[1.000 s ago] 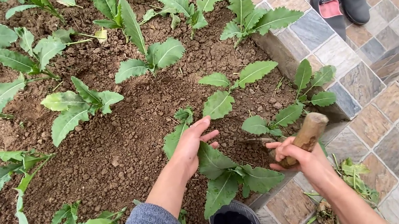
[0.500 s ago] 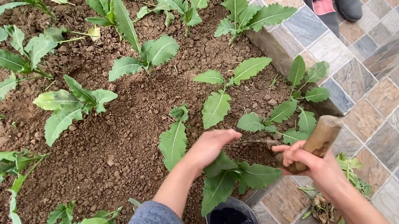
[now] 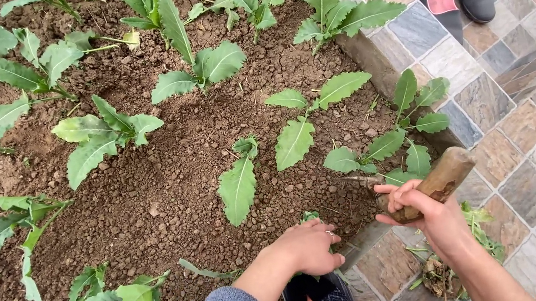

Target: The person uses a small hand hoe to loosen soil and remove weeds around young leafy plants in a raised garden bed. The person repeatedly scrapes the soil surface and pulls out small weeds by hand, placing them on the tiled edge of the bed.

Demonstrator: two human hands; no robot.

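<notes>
Wooden tool handle (image 3: 441,179) sits clenched in the right hand (image 3: 423,209) (left hand (image 3: 309,246) grips leaves (image 3: 310,217)).

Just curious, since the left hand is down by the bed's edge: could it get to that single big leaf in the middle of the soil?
Probably yes. The left hand rests near the leaf, with only bare soil between them.
</notes>
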